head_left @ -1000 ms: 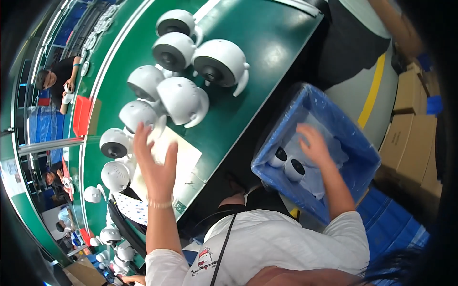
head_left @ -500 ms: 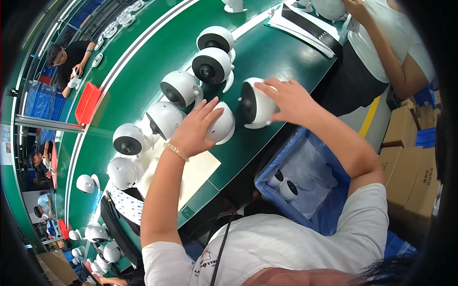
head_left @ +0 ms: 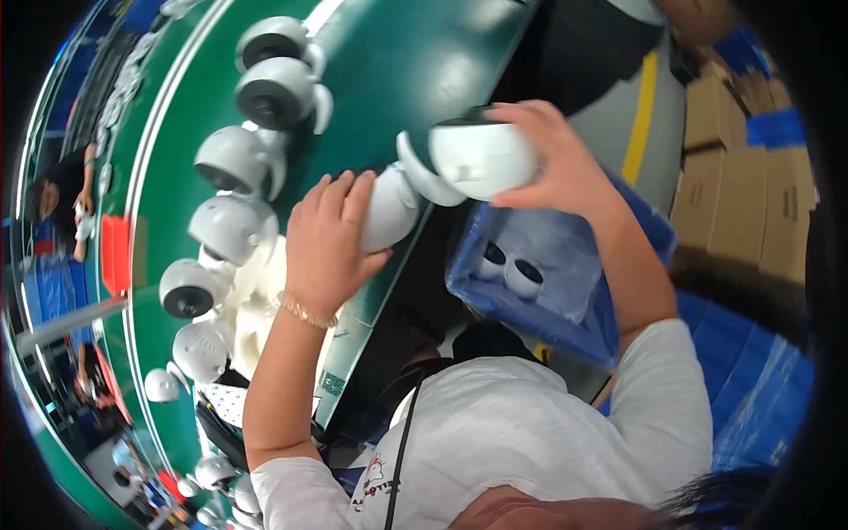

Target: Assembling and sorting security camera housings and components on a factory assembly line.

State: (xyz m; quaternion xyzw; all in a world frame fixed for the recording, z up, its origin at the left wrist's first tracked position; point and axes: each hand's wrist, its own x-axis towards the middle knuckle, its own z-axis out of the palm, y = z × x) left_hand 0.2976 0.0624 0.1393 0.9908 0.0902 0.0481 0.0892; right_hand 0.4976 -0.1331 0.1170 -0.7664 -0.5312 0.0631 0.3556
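Note:
My right hand (head_left: 565,159) is closed round a white ball-shaped security camera (head_left: 484,163), tilted at the table's near edge above the blue-lined bin. Its curved stand points left, and its dark front is turned away. My left hand (head_left: 325,238) grips another white security camera (head_left: 390,210) from the left side, close beside the first one. Whether this second camera rests on the table I cannot tell. To the left of that hand, a row of similar white cameras (head_left: 230,159) with black fronts stands on the green table (head_left: 380,84).
Below my right arm is the blue-lined bin (head_left: 609,340), with a couple of white cameras (head_left: 523,278) inside. Cardboard boxes (head_left: 738,199) are stacked at the right. A red tray (head_left: 115,256) and other people at work are at the far left.
My view has swung right. The right-hand camera has been tipped over and shifted toward the table's edge. My left hand has closed on its camera and stays beside the other.

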